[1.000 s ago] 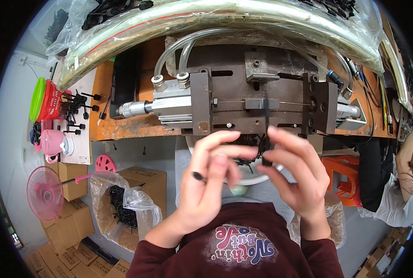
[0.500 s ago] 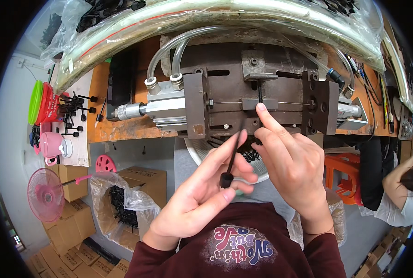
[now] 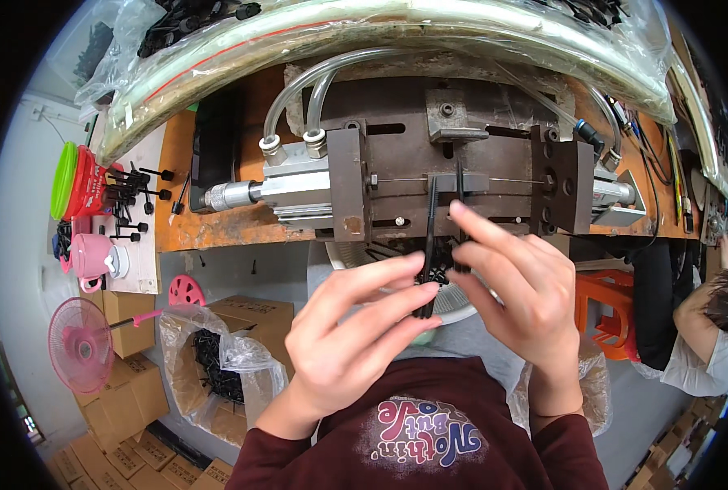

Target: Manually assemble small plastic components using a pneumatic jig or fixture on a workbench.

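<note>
A slim black rod stands nearly upright in my left hand, its lower end pinched between thumb and fingers. Its upper tip reaches the small grey block at the middle of the dark metal fixture. Just to the right, a second black rod lies across that block, under the bracket. My right hand closes around this rod's lower end, index fingertip against it; the fingers partly hide that end and are slightly blurred.
Air cylinders flank the fixture on the wooden bench, with clear hoses above. Below sits a white basket of black parts. A plastic-lined carton and a pink fan stand left; another person's arm is at right.
My left hand has turned its rod more upright and brought it up beside the block. My right index finger has moved down from the block, and the fingers have drawn round the second rod's lower end.
</note>
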Demonstrator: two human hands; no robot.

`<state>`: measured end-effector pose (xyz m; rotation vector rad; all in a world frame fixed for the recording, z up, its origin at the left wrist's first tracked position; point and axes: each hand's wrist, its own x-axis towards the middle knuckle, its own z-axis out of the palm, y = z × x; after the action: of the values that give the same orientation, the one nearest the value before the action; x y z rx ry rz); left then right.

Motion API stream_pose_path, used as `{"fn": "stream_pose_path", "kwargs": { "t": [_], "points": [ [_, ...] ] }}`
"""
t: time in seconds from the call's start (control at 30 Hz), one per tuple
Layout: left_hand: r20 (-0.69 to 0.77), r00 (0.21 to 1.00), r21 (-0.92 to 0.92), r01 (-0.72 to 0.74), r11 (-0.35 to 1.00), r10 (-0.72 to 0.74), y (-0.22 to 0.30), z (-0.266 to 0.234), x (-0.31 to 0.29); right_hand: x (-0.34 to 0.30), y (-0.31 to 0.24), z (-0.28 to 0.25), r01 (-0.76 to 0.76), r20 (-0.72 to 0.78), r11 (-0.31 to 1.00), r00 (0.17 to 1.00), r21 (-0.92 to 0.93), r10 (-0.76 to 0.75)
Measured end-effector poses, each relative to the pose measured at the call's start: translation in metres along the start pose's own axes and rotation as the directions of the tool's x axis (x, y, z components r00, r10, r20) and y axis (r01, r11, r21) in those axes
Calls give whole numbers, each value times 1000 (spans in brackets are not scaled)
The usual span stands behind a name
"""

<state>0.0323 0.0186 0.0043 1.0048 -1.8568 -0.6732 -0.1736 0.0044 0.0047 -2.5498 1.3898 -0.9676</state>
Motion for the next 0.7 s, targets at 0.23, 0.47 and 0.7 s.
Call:
{"fn": "stream_pose_path", "kwargs": {
  "t": [0.23,0.47,0.7],
  "points": [
    [74,965,336,-263,904,253,-13,25,20,-19,-4,-17,-69,173,991,984,110,50],
    [178,961,544,-277,792,213,-6,39,32,-25,-6,-26,-101,114,991,989,84,91],
    [208,966,560,-245,791,152,1,38,39,2,-3,-51,-23,57,993,998,113,17]
  ]
}}
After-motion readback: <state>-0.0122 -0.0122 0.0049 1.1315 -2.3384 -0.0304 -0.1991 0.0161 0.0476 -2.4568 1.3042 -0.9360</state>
